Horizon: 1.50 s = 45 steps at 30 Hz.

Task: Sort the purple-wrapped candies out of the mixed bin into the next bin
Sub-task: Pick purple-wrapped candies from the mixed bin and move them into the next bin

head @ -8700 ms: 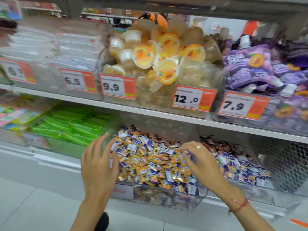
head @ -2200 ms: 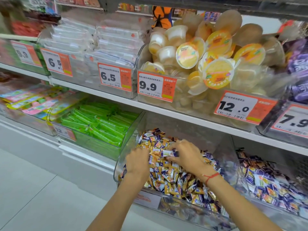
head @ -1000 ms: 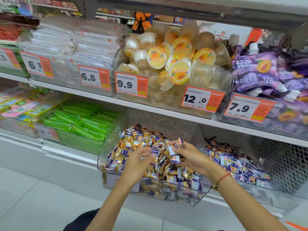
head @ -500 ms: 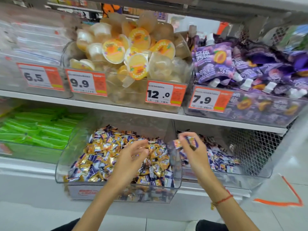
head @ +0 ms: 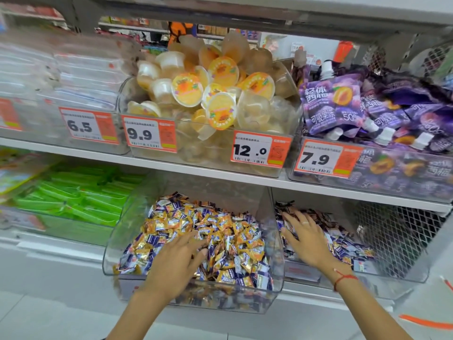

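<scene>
A clear plastic mixed bin [head: 117, 244] on the lower shelf holds a heap of gold-wrapped and purple-wrapped candies [head: 225, 241]. My left hand [head: 176, 263] lies flat on the heap near the bin's front, fingers straight and slightly spread, holding nothing. Right beside it stands the neighbouring bin [head: 362, 285], filled with mostly purple-wrapped candies [head: 343, 244]. My right hand [head: 306, 239] hovers flat over that pile with fingers spread and nothing in it; a red string circles its wrist.
The upper shelf [head: 171, 165] overhangs both bins, carrying jelly cups [head: 215, 94] and purple pouches [head: 367, 109] behind orange price tags. Green packets [head: 78, 200] fill the bin to the left. A wire mesh panel [head: 397, 241] closes the right side.
Half a second ago my right hand pinched purple candies above the divider; now it is open over the right bin and holds nothing. My left hand has flattened onto the mixed heap.
</scene>
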{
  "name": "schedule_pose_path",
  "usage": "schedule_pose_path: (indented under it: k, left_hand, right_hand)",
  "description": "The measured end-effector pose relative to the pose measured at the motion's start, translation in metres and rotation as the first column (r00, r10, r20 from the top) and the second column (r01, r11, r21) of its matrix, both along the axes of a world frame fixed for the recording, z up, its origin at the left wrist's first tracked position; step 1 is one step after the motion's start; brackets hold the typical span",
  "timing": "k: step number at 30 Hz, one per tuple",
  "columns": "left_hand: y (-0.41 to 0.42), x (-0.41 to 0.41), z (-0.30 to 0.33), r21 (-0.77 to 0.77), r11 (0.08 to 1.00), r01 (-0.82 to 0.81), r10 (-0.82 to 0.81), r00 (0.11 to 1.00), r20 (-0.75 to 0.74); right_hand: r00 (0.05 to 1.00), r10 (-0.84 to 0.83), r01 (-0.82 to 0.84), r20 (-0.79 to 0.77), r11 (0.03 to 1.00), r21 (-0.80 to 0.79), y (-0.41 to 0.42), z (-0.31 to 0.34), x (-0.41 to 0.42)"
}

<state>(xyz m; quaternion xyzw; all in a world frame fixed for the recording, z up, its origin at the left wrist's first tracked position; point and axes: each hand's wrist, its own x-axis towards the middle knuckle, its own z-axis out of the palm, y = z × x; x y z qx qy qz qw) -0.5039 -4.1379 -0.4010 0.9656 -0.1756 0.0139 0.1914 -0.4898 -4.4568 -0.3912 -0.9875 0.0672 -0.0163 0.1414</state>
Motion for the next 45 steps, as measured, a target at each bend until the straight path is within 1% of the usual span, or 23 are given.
schedule_pose_path:
  k: [1,3,4,5,6,8,10,11,12,13,15,17,19,23,27,29,31,33,35,36,38,41,45]
  left_hand:
    - [0.005,-0.003,0.000,-0.039,0.999,-0.023,0.026,0.996,0.084]
    - [0.015,-0.008,-0.004,-0.125,0.991,-0.043,0.071,0.971,0.229]
    - [0.018,-0.010,-0.005,-0.167,0.985,-0.046,0.091,0.958,0.273]
    - [0.019,-0.012,-0.005,-0.205,0.978,-0.033,0.090,0.957,0.274]
    - [0.016,-0.014,-0.005,-0.239,0.971,0.005,0.058,0.965,0.256]
    - [0.001,-0.012,-0.002,-0.251,0.957,0.144,-0.110,0.984,0.143]
    - [-0.013,-0.002,0.003,-0.130,0.959,0.253,-0.260,0.965,-0.036]
    - [-0.016,0.004,0.005,-0.053,0.960,0.277,-0.281,0.955,-0.097]
    - [-0.016,0.011,0.006,0.010,0.964,0.267,-0.264,0.957,-0.123]
    - [-0.013,0.018,0.009,0.058,0.971,0.230,-0.223,0.968,-0.112]
    - [-0.001,0.027,0.012,0.112,0.984,0.142,-0.134,0.988,-0.073]
    - [0.010,0.028,0.015,0.087,0.992,0.089,-0.084,0.994,-0.065]
    - [0.020,0.027,0.015,0.041,0.997,0.062,-0.060,0.997,-0.052]
    - [0.038,0.023,0.012,-0.019,1.000,0.001,-0.002,1.000,-0.026]
    - [0.035,0.024,0.014,-0.185,0.981,-0.064,0.059,0.998,-0.034]
    - [0.025,0.027,0.015,-0.184,0.974,-0.136,0.131,0.991,-0.037]
    - [0.012,0.030,0.013,-0.100,0.974,-0.201,0.192,0.977,-0.090]
    - [0.001,0.033,0.009,0.043,0.973,-0.226,0.230,0.961,-0.155]
    - [-0.006,0.037,0.009,0.155,0.963,-0.223,0.247,0.956,-0.158]
    - [-0.007,0.039,0.009,0.172,0.959,-0.227,0.252,0.957,-0.145]
    - [-0.004,0.041,0.010,0.140,0.963,-0.231,0.247,0.963,-0.110]
    - [0.010,0.038,0.009,0.015,0.977,-0.212,0.212,0.970,-0.121]
    - [0.028,0.026,0.010,-0.249,0.942,-0.226,0.189,0.968,-0.164]
  right_hand:
    - [0.986,0.000,-0.006,0.165,0.999,0.038,0.007,0.004,-0.008]
    - [0.879,0.034,-0.096,0.475,0.989,0.108,0.030,0.017,-0.027]
    - [0.832,0.056,-0.151,0.553,0.980,0.128,0.046,0.026,-0.036]
    - [0.823,0.099,-0.204,0.559,0.970,0.129,0.061,0.035,-0.043]
    - [0.856,0.159,-0.250,0.493,0.960,0.125,0.075,0.043,-0.048]
    - [0.942,0.296,-0.308,0.159,0.950,0.058,0.097,0.048,-0.042]
    - [0.908,0.367,-0.391,-0.203,0.916,-0.092,0.110,0.043,-0.031]
    - [0.875,0.373,-0.426,-0.307,0.897,-0.123,0.115,0.037,-0.025]
    - [0.864,0.374,-0.434,-0.337,0.892,-0.125,0.118,0.032,-0.020]
    - [0.875,0.369,-0.418,-0.313,0.902,-0.108,0.120,0.027,-0.014]
    - [0.917,0.354,-0.371,-0.186,0.926,-0.070,0.122,0.017,-0.004]
    - [0.942,0.327,-0.332,-0.069,0.940,-0.076,0.125,0.010,0.005]
    - [0.952,0.307,-0.307,-0.005,0.950,-0.061,0.129,0.004,0.012]
    - [0.968,0.249,-0.250,0.024,0.964,0.087,0.127,0.004,0.023]
    - [0.963,0.257,-0.269,0.082,0.933,0.240,0.120,0.018,0.017]
    - [0.953,0.294,-0.302,0.073,0.899,0.318,0.119,0.026,0.008]
    - [0.927,0.374,-0.356,0.019,0.863,0.359,0.120,0.030,0.000]
    - [0.890,0.449,-0.407,-0.081,0.862,0.303,0.127,0.029,-0.005]
    - [0.867,0.464,-0.447,-0.180,0.885,0.126,0.135,0.024,-0.004]
    - [0.868,0.450,-0.454,-0.211,0.891,0.032,0.140,0.021,-0.002]
    - [0.888,0.426,-0.441,-0.173,0.896,-0.058,0.147,0.014,0.002]
    - [0.907,0.420,-0.419,-0.016,0.908,0.021,0.147,0.012,0.003]
    - [0.926,0.375,-0.376,0.031,0.916,0.143,0.133,0.012,0.001]
